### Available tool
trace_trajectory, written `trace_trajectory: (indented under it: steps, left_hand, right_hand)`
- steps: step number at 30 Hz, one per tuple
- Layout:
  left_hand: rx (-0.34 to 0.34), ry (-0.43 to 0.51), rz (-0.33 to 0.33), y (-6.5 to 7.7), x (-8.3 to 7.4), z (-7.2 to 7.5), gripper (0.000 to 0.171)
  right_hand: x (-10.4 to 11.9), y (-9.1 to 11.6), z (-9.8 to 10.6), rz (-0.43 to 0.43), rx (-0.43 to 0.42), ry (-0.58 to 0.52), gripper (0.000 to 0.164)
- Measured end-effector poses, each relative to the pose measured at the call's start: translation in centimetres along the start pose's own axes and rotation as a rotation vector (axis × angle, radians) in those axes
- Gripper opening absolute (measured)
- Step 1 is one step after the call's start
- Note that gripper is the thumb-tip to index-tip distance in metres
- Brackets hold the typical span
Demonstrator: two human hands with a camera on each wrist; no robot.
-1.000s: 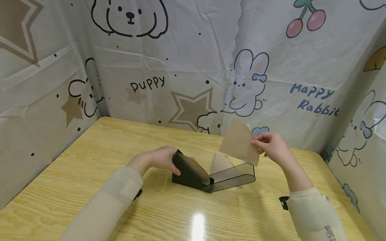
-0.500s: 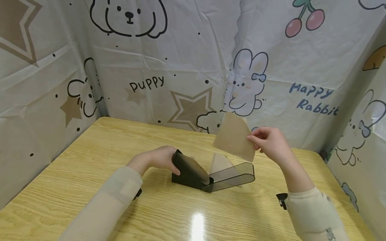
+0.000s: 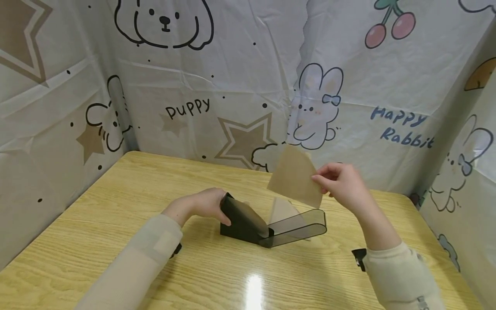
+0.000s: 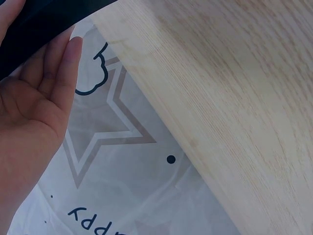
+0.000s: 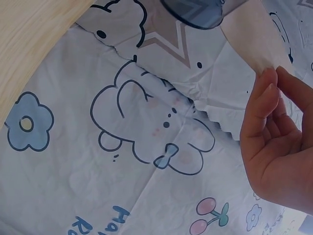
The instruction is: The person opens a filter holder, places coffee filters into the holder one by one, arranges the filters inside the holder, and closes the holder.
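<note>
A black filter-paper box [image 3: 242, 226] stands on the table, its smoky see-through lid [image 3: 300, 229] swung down to the right. My left hand [image 3: 205, 204] grips the box's raised left end; the left wrist view shows its fingers along the dark side. Brown paper [image 3: 252, 212] shows inside the box. Between the thumb and fingertips of my right hand [image 3: 342, 183] a tan cone-shaped coffee filter [image 3: 293, 177] is pinched by its right edge, held in the air above the lid. In the right wrist view the same filter [image 5: 255, 39] is partly out of frame.
Behind the lid, on the wooden table [image 3: 155, 181], is another pale paper piece [image 3: 280, 209], partly seen through the lid. A printed cloth [image 3: 232, 77] hangs along the table's back and sides.
My right hand has shifted left and slightly up, carrying the coffee filter with it. The left hand and the box stay in place.
</note>
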State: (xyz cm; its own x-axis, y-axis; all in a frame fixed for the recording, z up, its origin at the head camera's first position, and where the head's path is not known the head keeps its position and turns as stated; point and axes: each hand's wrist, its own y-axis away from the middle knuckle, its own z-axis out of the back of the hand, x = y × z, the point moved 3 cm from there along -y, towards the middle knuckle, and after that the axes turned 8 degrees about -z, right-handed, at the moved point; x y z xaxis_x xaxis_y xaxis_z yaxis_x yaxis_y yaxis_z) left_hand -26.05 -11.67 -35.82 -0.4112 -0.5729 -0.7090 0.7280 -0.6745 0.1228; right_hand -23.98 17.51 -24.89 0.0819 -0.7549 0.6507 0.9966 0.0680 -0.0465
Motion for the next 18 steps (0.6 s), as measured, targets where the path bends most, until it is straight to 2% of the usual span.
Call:
trace_trajectory:
  steps: [18]
  left_hand:
    - [0.002, 0.013, -0.015, -0.1, 0.2, 0.0, 0.017]
  right_hand:
    - [1.7, 0.3, -1.6, 0.027, 0.052, -0.003, 0.016]
